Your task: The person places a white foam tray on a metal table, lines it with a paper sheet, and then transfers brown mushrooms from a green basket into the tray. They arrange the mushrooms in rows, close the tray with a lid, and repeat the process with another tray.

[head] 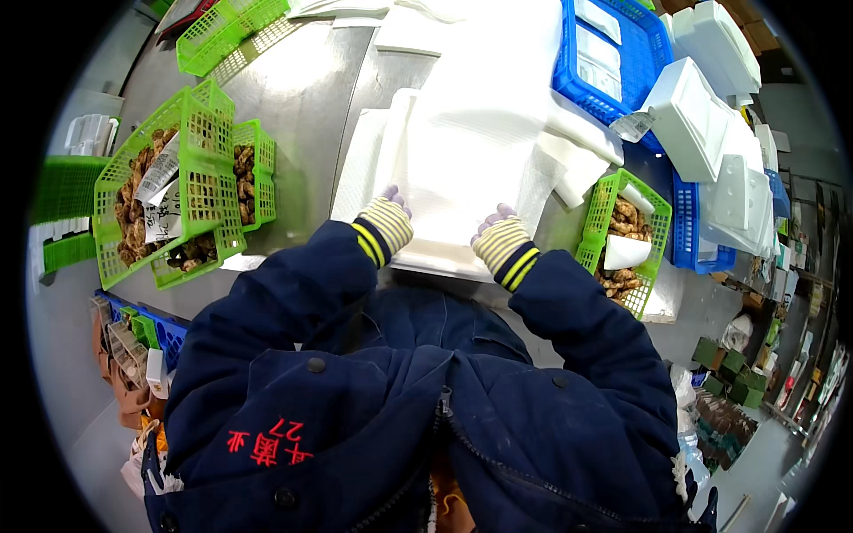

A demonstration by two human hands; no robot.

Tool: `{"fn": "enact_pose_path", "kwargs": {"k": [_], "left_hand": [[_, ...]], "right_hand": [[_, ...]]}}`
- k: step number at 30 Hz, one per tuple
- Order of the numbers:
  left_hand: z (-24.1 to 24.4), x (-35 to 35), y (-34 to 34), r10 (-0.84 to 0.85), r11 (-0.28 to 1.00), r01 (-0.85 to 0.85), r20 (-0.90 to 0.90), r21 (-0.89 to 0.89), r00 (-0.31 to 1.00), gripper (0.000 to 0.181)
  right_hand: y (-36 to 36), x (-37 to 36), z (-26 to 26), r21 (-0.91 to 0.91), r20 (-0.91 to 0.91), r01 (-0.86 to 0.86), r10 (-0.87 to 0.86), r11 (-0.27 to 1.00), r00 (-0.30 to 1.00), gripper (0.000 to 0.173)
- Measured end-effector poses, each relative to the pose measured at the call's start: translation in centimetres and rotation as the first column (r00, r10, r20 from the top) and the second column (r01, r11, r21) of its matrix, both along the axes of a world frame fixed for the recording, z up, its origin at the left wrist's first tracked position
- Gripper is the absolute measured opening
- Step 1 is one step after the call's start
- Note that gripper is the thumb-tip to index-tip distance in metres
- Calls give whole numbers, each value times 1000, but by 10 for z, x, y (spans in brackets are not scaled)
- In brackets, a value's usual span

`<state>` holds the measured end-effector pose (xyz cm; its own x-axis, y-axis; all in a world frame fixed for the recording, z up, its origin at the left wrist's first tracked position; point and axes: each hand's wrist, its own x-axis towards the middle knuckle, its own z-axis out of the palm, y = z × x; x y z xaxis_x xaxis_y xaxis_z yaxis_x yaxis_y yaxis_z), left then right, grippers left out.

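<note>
A large white absorbent sheet (466, 153) lies spread in front of me over a white foam box (440, 260). My left hand (392, 212), in a striped knit glove over a purple one, is at the sheet's near left edge, fingertips bent against it. My right hand (498, 230), gloved alike, is at the near right edge with its fingers curled. The fingers seem to pinch the sheet, but the hold is not clear. More white sheets (573, 156) lie folded to the right, beneath the spread one.
Green baskets (206, 173) of brown mushrooms stand at left, and another green basket (656, 250) of them at right. A blue crate (656, 40) with white packets is at the upper right. White foam boxes (686, 120) are stacked beside it on the metal table (320, 86).
</note>
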<state>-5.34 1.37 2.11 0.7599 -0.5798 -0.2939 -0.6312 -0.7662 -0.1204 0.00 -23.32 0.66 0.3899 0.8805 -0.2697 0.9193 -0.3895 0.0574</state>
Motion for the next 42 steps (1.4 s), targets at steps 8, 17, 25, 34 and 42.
{"fn": "enact_pose_path", "kwargs": {"k": [8, 17, 25, 34, 42], "left_hand": [[-12, 27, -23, 131, 986, -42, -595, 160, 793, 21], [5, 4, -53, 49, 980, -181, -777, -85, 628, 74], [-11, 6, -65, 21, 984, -159, -830, -82, 558, 63], [-13, 17, -82, -73, 991, -54, -825, -124, 560, 70], [-35, 3, -71, -16, 983, -141, -820, -117, 573, 69]], "right_hand": [[63, 4, 1, -572, -381, 25, -292, 820, 877, 24], [50, -8, -3, -547, -396, 57, -318, 835, 861, 27], [69, -2, 15, -300, -330, 358, -448, 884, 831, 34], [57, 138, -135, -5, -239, 917, -891, 398, 386, 71], [48, 58, 21, -5, -591, 529, -429, 849, 683, 76]]}}
